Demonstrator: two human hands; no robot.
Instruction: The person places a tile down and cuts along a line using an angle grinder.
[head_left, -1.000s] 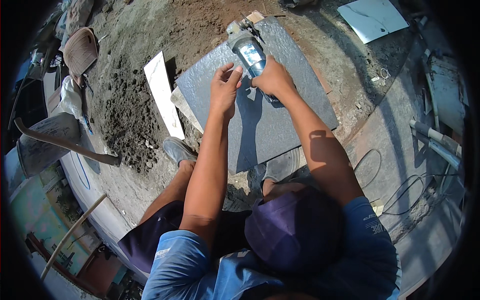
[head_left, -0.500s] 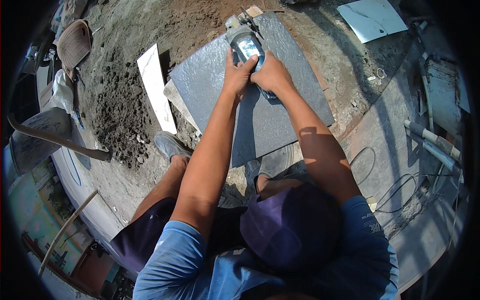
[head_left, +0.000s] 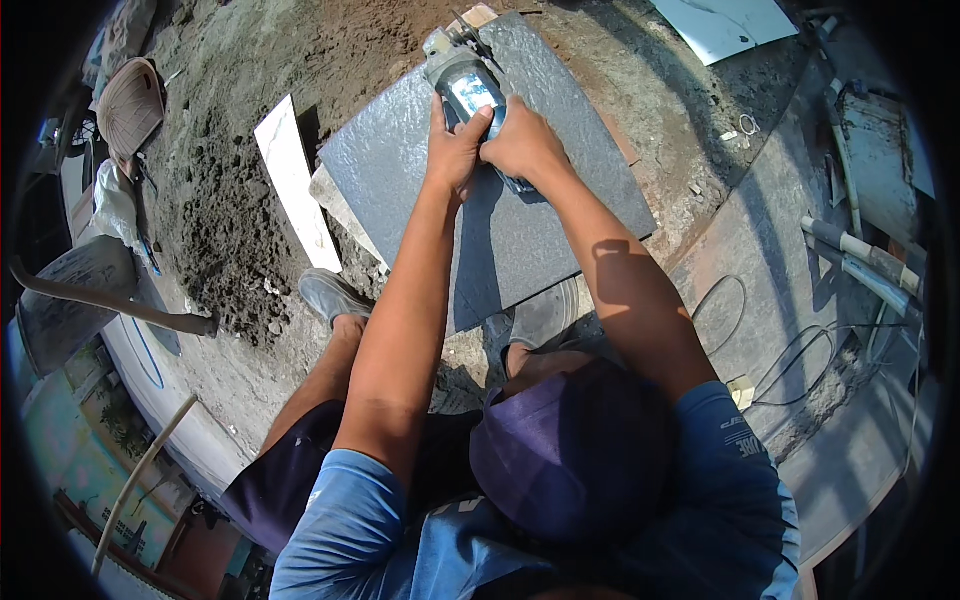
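Note:
An angle grinder (head_left: 468, 88) with a blue-grey body is gripped between both my hands over a large dark grey tile (head_left: 560, 190). My left hand (head_left: 457, 148) wraps its left side, the thumb lying across the top. From the right, my right hand (head_left: 525, 142) closes around the rear of the body. The grinder's cutting disc (head_left: 474, 38) stands on edge at the far end of the tile. Whether the disc touches the tile or is spinning, I cannot tell. The tile lies tilted on pale pieces, and my arms' shadow falls across it.
A narrow white tile strip (head_left: 297, 185) lies left of the dark tile, beside a heap of dark mortar (head_left: 225, 225). Another white tile (head_left: 728, 28) is at the far right. A black cable (head_left: 800, 370) loops over the ground, near pipes (head_left: 865, 262). A long-handled tool (head_left: 110, 297) lies left.
The whole view has shifted slightly, so things sit a little further left. Both hands keep their hold on the angle grinder, which stays at the far end of the tile.

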